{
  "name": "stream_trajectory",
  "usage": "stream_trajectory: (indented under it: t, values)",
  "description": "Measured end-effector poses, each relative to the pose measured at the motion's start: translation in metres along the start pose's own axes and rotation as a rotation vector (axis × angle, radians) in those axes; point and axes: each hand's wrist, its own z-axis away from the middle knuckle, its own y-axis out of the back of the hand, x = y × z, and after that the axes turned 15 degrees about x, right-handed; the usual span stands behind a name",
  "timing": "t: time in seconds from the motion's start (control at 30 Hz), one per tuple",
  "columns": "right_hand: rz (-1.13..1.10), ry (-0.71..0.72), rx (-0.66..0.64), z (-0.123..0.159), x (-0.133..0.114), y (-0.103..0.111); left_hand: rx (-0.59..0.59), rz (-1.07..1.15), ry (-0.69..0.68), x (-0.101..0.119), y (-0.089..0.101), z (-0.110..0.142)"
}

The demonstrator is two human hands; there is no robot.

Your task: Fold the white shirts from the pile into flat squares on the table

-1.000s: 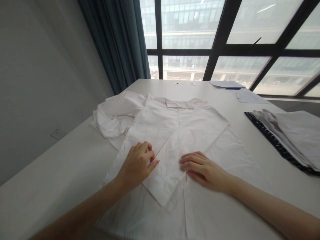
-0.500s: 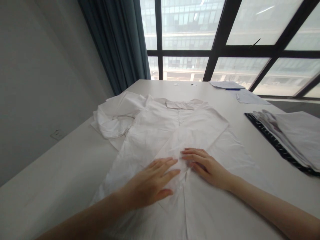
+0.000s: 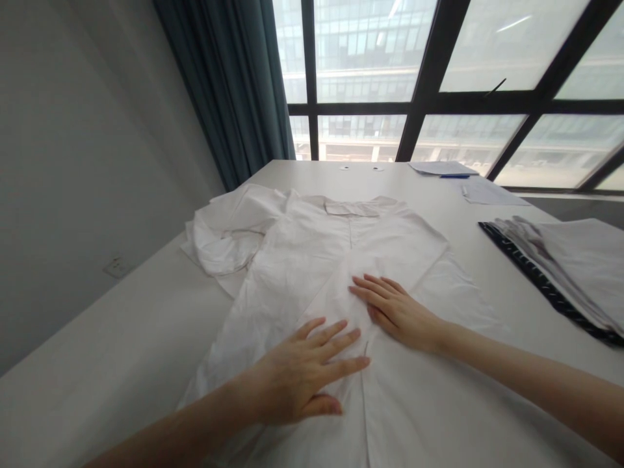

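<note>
A white shirt [image 3: 302, 260] lies spread on the white table [image 3: 121, 338], collar toward the window, with one sleeve folded across its middle. My left hand [image 3: 305, 374] rests flat on the folded sleeve near the lower middle, fingers stretched out and apart. My right hand [image 3: 392, 312] lies flat a little farther up on the same sleeve, fingers extended and pointing left. Both hands press on the cloth and hold nothing. The shirt's other sleeve [image 3: 229, 231] lies bunched at the left.
A stack of folded clothes [image 3: 560, 266] with a dark striped edge sits at the right. Papers and a blue pen [image 3: 453, 172] lie at the far right corner by the window. A dark curtain [image 3: 234, 91] hangs at the back left.
My left hand has opened from a curled grip and slid right and nearer onto the folded sleeve. My right hand has shifted slightly farther up the cloth. The sleeve's end lies flatter.
</note>
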Motion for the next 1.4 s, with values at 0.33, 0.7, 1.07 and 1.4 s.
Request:
stream_trajectory:
  t: [0.33, 0.7, 1.07, 1.4]
  values:
    - [0.186, -0.158, -0.05, -0.024, 0.063, 0.0, 0.028, 0.021, -0.016, -0.001, 0.003, 0.0]
    - [0.342, -0.347, -0.004, -0.063, 0.13, -0.004, 0.025, 0.024, -0.014, -0.001, 0.005, 0.0]
    - [0.403, -0.522, 0.034, -0.096, 0.173, -0.003, 0.032, -0.014, -0.029, -0.001, 0.007, 0.0]
    - [0.42, -0.624, 0.063, -0.111, 0.21, -0.001, 0.0, -0.045, -0.023, 0.001, 0.011, -0.003]
